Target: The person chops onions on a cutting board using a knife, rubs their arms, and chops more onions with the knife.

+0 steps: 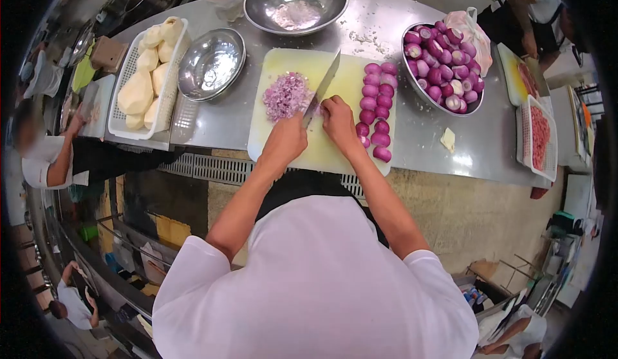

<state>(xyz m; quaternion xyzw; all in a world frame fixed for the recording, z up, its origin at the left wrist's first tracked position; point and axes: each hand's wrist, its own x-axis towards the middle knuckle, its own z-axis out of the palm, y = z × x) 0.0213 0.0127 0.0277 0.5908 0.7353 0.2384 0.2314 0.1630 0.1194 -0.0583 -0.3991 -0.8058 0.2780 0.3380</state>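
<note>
My left hand (286, 141) is wrapped round the handle of a kitchen knife (327, 79), whose blade points up and away to the right. Close beside the blade, my right hand (339, 122) has its fingers curled down on a piece of red onion (315, 110), mostly hidden by the fingers. Both hands are over a pale cutting board (347, 159). Left of the knife lies a heap of chopped red onion (287, 95). Two columns of peeled red onion halves (369, 91) line the board's right side.
A steel bowl of peeled red onions (444, 69) stands at right, a large steel bowl (296, 2) behind the board. Smaller bowls (212, 64) and a white basket (114, 124) of peeled pale vegetables are at left. A basket of minced meat (539, 134) sits far right. Co-workers stand at both sides.
</note>
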